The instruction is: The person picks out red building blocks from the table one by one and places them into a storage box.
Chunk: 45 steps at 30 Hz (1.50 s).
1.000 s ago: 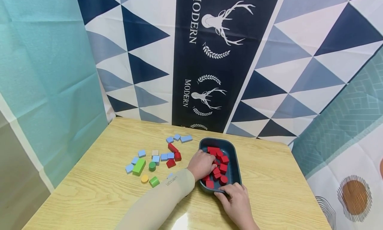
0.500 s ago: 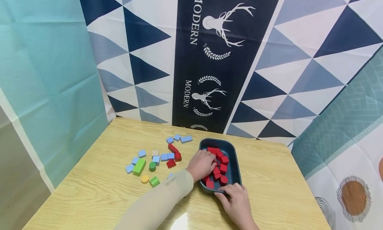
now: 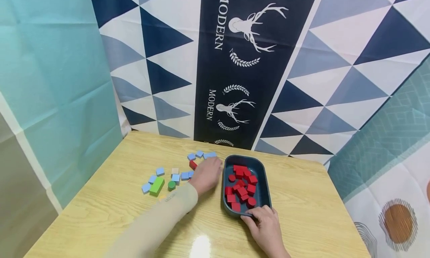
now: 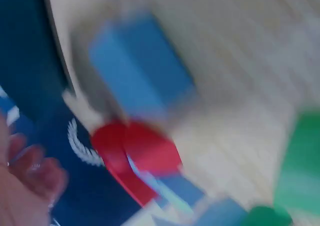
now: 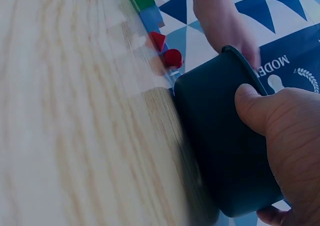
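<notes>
A dark blue rectangular tray (image 3: 264, 176) holds several red wooden blocks (image 3: 242, 191). My right hand (image 3: 267, 226) grips its near end, and the right wrist view shows the thumb (image 5: 250, 103) pressed against the outer wall below the rim. Left of the tray, my left hand (image 3: 206, 175) hovers over loose blocks with nothing in it. Its fingers (image 4: 42, 173) look loosely bent in the blurred left wrist view. Close by on the table lie a red block (image 3: 193, 165) and a blue block (image 4: 142, 66). The hand covers other blocks in the head view.
Further left on the wooden table (image 3: 111, 217) are several light blue blocks (image 3: 160, 171), a light green block (image 3: 156, 186), a dark green cylinder (image 3: 171, 185) and a pale wood block (image 3: 175, 171). A patterned cloth (image 3: 231, 64) hangs behind the table's back edge.
My left hand has left the inside of the tray and moved left over the loose blocks, uncovering more red blocks in the tray. The right hand and the tray have stayed put.
</notes>
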Each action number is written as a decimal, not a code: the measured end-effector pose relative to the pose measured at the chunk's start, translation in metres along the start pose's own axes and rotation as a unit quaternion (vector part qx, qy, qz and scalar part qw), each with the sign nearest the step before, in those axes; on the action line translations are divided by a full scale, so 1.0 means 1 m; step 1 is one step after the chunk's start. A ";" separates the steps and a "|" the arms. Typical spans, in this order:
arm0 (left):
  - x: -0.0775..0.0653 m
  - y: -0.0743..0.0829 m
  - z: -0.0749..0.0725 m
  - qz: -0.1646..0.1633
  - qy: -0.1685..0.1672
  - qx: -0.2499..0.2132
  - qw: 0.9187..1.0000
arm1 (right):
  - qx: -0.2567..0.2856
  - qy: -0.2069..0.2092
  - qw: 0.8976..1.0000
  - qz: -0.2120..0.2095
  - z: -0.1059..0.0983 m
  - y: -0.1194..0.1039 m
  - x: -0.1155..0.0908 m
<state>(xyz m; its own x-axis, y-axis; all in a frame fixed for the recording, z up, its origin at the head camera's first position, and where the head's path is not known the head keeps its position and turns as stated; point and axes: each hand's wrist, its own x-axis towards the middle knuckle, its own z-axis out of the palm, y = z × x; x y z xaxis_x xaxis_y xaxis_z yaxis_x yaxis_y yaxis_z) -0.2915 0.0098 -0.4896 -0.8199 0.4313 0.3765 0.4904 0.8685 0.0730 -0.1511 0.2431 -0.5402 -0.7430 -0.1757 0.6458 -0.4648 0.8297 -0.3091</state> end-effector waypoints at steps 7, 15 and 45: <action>-0.011 -0.044 -0.004 -0.034 -0.061 0.060 0.996 | -0.004 0.002 1.000 0.000 -0.003 0.000 0.000; -0.018 -0.047 -0.003 -0.004 -0.066 0.071 0.995 | 0.005 0.003 1.000 -0.003 -0.002 -0.002 0.001; 0.018 0.046 0.001 0.004 -0.095 -0.027 0.995 | 0.002 -0.002 1.000 0.001 -0.001 -0.002 0.001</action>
<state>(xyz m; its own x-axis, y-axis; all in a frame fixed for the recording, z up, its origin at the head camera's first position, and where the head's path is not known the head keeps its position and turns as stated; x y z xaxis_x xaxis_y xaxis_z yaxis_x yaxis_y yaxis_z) -0.2843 0.0581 -0.4806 -0.8540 0.4814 0.1972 0.5086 0.8523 0.1219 -0.1503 0.2417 -0.5380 -0.7460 -0.1771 0.6420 -0.4654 0.8281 -0.3124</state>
